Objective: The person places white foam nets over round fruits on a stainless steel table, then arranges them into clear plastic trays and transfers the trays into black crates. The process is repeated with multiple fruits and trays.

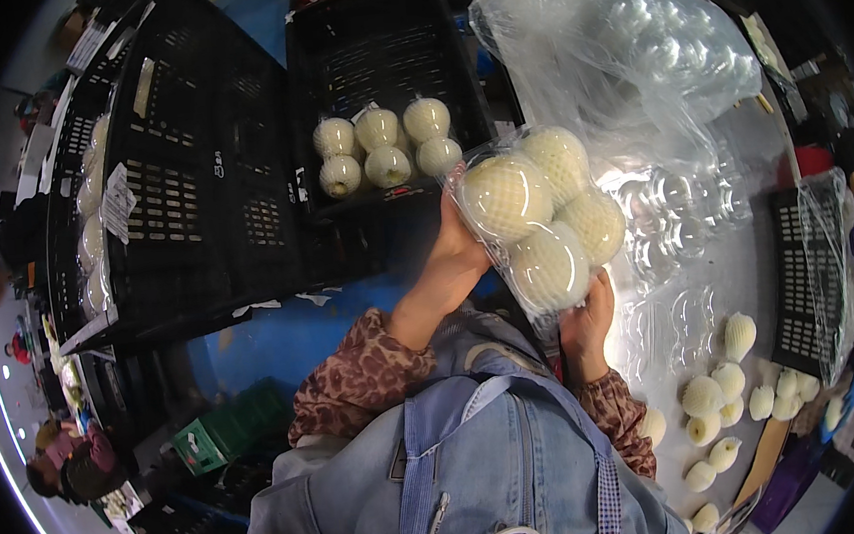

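Note:
Both my hands hold a clear plastic pack of fruit point(545, 200), with several round pale fruits in white foam nets inside. My left hand point(453, 255) grips its left side, thumb and fingers closed around the edge. At the lower right corner, my right hand point(589, 322) is closed on the same pack, its fingers partly hidden. Just beyond my left hand stands a black crate point(379, 45), where similar netted fruit packs point(383, 148) stand in a row at the near end. To the right lies a shiny metal table point(661, 439).
Clear plastic bagging point(621, 61) with stacked trays covers the table's far part. Loose netted fruits point(703, 396) lie at the near right. A tall black crate stack point(199, 174) stands at left, a green crate point(229, 428) on the blue floor point(253, 356). Another black crate point(795, 288) edges the right.

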The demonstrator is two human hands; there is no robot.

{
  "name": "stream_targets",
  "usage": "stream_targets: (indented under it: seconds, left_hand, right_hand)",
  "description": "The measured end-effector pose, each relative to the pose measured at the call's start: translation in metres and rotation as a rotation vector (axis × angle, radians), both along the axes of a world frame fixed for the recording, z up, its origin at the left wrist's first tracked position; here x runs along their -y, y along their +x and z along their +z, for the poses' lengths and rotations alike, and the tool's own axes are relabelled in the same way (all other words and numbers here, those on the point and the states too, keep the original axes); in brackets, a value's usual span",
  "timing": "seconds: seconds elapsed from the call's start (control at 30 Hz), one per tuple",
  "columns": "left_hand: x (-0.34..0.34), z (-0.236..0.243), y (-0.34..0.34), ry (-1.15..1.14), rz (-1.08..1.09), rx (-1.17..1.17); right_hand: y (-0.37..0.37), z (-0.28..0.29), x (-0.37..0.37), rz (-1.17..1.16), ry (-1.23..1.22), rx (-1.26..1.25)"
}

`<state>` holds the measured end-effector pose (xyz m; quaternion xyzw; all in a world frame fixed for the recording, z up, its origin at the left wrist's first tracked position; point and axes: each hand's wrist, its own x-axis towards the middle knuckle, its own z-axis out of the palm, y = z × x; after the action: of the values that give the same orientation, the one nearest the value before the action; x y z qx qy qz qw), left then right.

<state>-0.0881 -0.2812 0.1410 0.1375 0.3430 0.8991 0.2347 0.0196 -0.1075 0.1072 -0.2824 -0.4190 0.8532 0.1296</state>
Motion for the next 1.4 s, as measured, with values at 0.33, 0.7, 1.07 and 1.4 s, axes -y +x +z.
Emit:
stream_targets:
  seconds: [0.33,0.7,1.07,1.4]
  left_hand:
    - [0.001,-0.021,-0.106,0.085,0.26,0.475]
    - [0.154,-0.081,-0.402,-0.762,0.689,0.016]
    - [0.22,-0.232,-0.458,-1.181,0.534,0.308]
    - [0.229,-0.221,-0.475,-2.208,0.298,-0.161]
  right_hand:
    - [-0.108,0.009,0.031,0.259,0.088,-0.132]
    - [-0.152,-0.007,0.003,0.23,0.235,0.209]
    - [-0.167,-0.009,0.012,0.065,0.191,0.347]
    - [-0.178,-0.029,0.015,0.165,0.181,0.338]
